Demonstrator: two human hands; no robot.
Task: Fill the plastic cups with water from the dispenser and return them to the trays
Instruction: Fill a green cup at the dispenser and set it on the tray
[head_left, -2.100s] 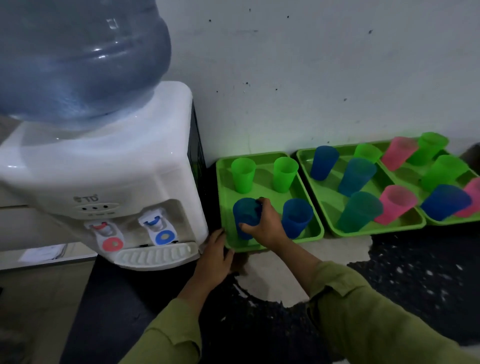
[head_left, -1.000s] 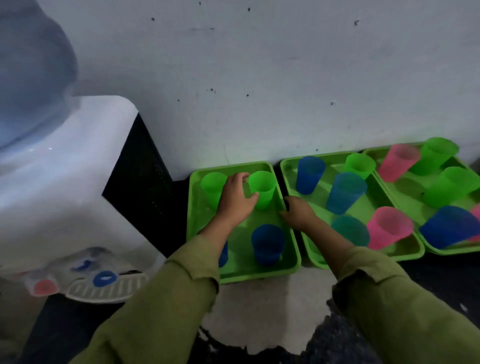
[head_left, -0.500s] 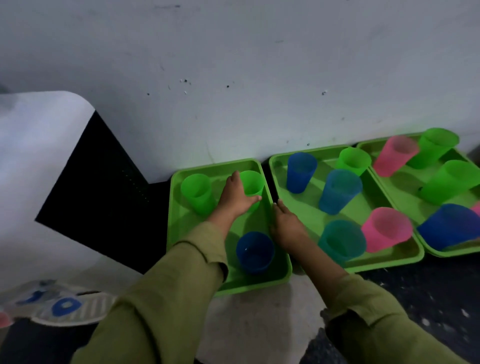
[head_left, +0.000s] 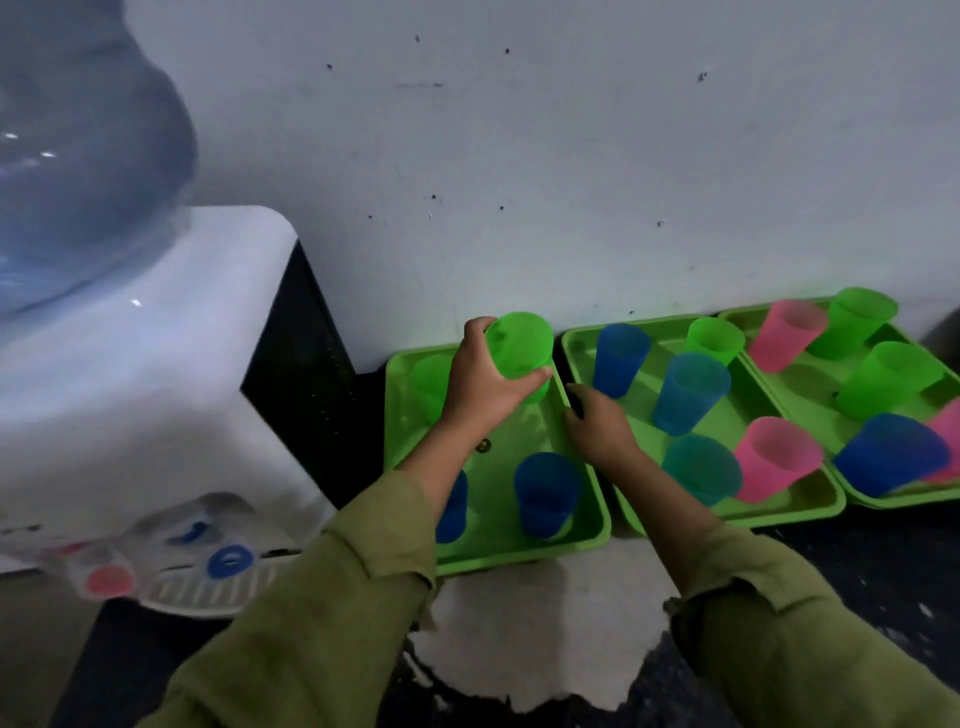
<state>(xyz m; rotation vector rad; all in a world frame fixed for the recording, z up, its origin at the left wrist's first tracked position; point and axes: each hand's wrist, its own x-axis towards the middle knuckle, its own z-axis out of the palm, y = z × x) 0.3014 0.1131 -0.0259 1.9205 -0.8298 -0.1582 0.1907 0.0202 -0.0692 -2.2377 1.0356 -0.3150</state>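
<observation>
Above left tray (head_left: 410, 441), left hand (head_left: 480, 387) around green cup (head_left: 519, 345).

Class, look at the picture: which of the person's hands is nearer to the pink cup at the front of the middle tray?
Right. The right hand rests on the tray edge left of the pink cup; the left hand is farther left, holding a green cup.

Behind the left wrist (head_left: 441, 447), half hidden: a blue cup (head_left: 453, 506). Past the thumb, partly covered: a green cup (head_left: 428, 382). Far right of the right hand's fingers (head_left: 579, 397), cut by the edge: a pink cup (head_left: 949, 431). Blurred: dispenser taps (head_left: 192, 535).
</observation>
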